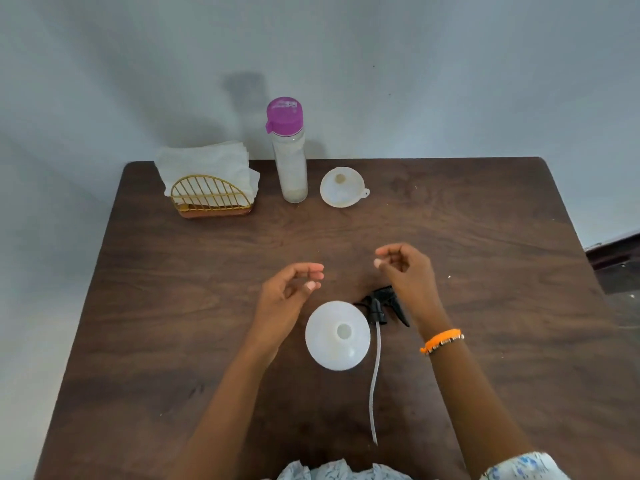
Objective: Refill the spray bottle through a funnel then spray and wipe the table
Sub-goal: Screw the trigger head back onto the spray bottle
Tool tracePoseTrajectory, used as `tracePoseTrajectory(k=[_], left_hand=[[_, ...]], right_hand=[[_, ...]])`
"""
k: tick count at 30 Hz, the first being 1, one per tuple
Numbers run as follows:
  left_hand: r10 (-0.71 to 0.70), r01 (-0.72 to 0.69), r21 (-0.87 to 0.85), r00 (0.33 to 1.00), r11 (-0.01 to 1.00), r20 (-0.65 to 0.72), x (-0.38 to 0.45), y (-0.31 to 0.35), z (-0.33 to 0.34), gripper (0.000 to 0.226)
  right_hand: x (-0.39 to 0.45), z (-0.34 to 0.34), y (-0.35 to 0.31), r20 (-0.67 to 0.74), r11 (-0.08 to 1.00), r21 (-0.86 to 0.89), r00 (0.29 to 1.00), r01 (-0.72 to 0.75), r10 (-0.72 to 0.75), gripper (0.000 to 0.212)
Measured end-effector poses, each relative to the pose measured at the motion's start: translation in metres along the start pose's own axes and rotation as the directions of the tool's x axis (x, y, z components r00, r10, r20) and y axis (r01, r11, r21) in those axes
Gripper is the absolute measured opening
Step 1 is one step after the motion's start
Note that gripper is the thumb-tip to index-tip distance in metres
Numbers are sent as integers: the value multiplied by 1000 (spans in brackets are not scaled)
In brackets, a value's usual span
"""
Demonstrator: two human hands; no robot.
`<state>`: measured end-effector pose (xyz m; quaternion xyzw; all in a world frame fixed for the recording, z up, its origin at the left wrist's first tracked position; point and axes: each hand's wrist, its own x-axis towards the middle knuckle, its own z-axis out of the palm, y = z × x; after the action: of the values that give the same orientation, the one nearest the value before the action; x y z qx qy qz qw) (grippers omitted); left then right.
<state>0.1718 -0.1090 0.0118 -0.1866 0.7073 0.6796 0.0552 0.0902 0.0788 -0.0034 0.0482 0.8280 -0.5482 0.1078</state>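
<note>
A white spray bottle stands uncapped near the front of the dark wooden table, seen from above with its neck hole showing. Its black spray head lies on the table just to the right, the long clear dip tube trailing toward me. My left hand hovers above and left of the bottle, fingers loosely curled and holding nothing. My right hand hovers above the spray head, also empty. A white funnel rests at the back beside a clear bottle with a purple cap.
A gold wire holder with white paper napkins stands at the back left of the table. A pale wall rises right behind the table. Dark furniture sits past the right edge.
</note>
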Motion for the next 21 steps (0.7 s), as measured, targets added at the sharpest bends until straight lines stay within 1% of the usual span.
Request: tracePoseTrajectory(k=[2,5,7,9,13,16,18,21], left_hand=[[39,-39,-2,999,999,26,-13,1,0,30],[76,-76,0,996,997,46,-29,-2,3,38],[83,-83,5,996,997,43,-39,-6,9,44],[86,-88,27,994,996,61,-46,-10,14,45],[117,-131,103,984,986,135,-58,-16,21,50],[166,-179,128,981,976,104,-62,-19,25,39],[186,-195,148,980,970,73,-61,-21,29,32],[200,-201,203,980,958,24,-59,-23,36,29]], right_hand=[[-19,3,12,-2,991,-131,1000,15,-15,10],[-40,7,29,13,925,-380,1000,5,0,11],[-48,10,37,24,870,-493,999,-11,26,17],[-53,12,40,29,821,-571,999,-8,30,21],[-59,14,41,0,799,-600,999,-37,47,30],[-62,14,42,-17,802,-594,998,-55,56,33],[-63,14,44,-29,825,-561,997,-72,68,32],[-64,11,46,-47,856,-511,997,-80,66,30]])
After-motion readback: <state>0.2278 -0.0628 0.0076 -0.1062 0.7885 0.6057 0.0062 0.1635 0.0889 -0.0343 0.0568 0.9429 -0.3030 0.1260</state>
